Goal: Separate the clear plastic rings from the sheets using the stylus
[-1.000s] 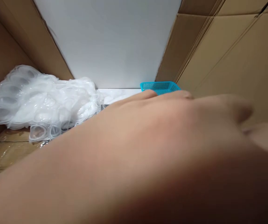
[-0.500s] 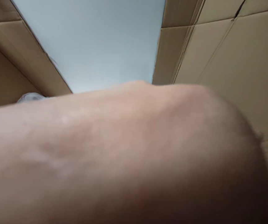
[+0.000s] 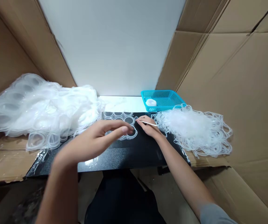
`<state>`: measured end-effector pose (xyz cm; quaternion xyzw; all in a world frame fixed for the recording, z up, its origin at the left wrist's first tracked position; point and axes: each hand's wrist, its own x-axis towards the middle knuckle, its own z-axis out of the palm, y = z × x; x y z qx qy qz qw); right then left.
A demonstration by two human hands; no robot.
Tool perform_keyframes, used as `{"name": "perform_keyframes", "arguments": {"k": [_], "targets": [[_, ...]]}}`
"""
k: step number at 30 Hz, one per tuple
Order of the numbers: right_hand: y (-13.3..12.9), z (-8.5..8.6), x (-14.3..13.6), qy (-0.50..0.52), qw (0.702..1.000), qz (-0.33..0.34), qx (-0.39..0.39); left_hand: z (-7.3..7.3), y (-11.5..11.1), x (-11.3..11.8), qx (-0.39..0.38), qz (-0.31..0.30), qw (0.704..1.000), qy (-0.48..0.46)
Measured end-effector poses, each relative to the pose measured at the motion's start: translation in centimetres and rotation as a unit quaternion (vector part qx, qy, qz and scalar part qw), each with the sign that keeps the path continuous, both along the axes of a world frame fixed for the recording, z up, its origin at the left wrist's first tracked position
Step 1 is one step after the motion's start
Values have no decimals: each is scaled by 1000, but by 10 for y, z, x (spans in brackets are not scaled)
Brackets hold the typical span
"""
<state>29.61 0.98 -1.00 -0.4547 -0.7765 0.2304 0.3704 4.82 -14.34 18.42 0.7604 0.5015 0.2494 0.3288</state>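
Note:
A clear sheet of joined rings with round middles [image 3: 118, 114] lies on the black mat [image 3: 134, 155]. Over its front part hovers my left hand [image 3: 98, 135], fingers stretched forward and thumb apart; whether the fingertips touch the sheet is hard to tell. My right hand [image 3: 149, 126] rests at the sheet's right edge, closed on a thin white stick [image 3: 151, 123]. Just right of that hand is a heap of clear, stringy ring scraps [image 3: 196, 129]. On the left, a large pile of similar clear ring sheets [image 3: 47, 105] reaches the mat.
Behind the mat stands a blue plastic basket [image 3: 168, 98] with a small stack of white discs [image 3: 151, 102] inside. Cardboard walls [image 3: 241, 93] enclose both sides, and a white panel [image 3: 115, 46] rises at the back. The mat's front edge lies near my lap.
An arm or hand filled most of the view up close before. It has dropped away, and both my hands are now down at the ring sheet on the mat.

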Motion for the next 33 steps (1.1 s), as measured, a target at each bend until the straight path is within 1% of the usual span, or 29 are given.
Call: {"name": "perform_keyframes", "arguments": {"k": [1, 2, 3, 4, 5, 6, 7, 8, 9, 10, 11, 12, 14, 16, 17, 19, 22, 26, 33], "targets": [[2, 1, 0, 0, 1000, 3, 4, -27, 8, -7, 21, 56, 998, 1], [4, 2, 0, 1, 1000, 7, 9, -56, 13, -14, 56, 125, 990, 9], [4, 2, 1, 2, 1000, 12, 14, -86, 16, -20, 92, 179, 979, 26], [4, 2, 1, 3, 1000, 15, 20, -114, 16, -26, 120, 202, 971, 47], [2, 2, 1, 5, 999, 18, 26, -137, 13, -30, 147, 218, 962, 70], [0, 2, 1, 8, 999, 19, 30, -155, 8, -34, 170, 231, 954, 90], [-2, 3, 0, 13, 999, 18, 32, -167, 3, -36, 179, 218, 954, 108], [-5, 5, -2, 20, 999, 12, 33, -174, -3, -36, 188, 213, 951, 121], [-7, 8, -5, 33, 999, 2, 31, -177, -7, -35, 200, 209, 948, 132], [-10, 12, -9, 50, 998, -7, 24, -176, -10, -33, 211, 201, 947, 139], [-12, 17, -15, 69, 998, -7, 10, -174, -12, -30, 221, 190, 946, 141], [-13, 22, -22, 85, 996, 10, -10, -172, -12, -26, 227, 173, 948, 141], [-14, 31, -37, 90, 990, 90, -58, -168, -12, -20, 224, 127, 956, 140], [-13, 38, -52, 63, 977, 179, -93, -168, -11, -15, 211, 95, 962, 145], [-12, 39, -58, 48, 971, 208, -105, -169, -12, -13, 207, 92, 962, 150], [-11, 37, -67, 34, 963, 236, -129, -171, -13, -9, 206, 100, 961, 158], [-13, 29, -71, 48, 959, 233, -153, -173, -16, -4, 204, 117, 957, 168], [-20, 21, -67, 77, 962, 217, -147, -170, -18, 1, 198, 128, 957, 170], [-23, 20, -64, 81, 962, 222, -136, -167, -17, -1, 169, 125, 957, 200]]}}
